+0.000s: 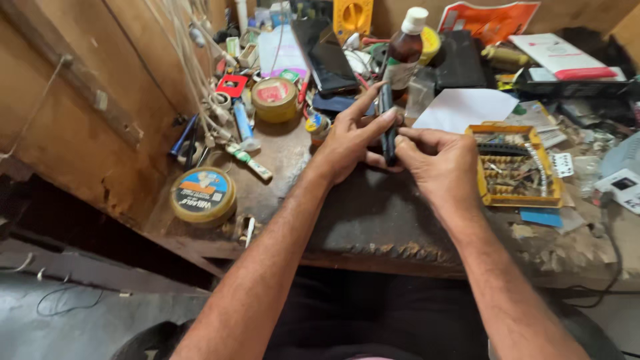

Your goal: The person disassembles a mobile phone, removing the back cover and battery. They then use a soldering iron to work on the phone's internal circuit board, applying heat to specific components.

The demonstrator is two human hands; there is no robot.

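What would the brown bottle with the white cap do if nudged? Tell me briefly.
The bottle would probably tip rather than slide: it is tall, narrow and upright. Once down, its round body would likely roll. It stands amid clutter just behind the left hand and the dark device, so anything it hits may shift.

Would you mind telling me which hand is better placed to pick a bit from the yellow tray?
Probably the right hand: it sits just beside the yellow tray, while the left hand is on the phone's far side, gripping it.
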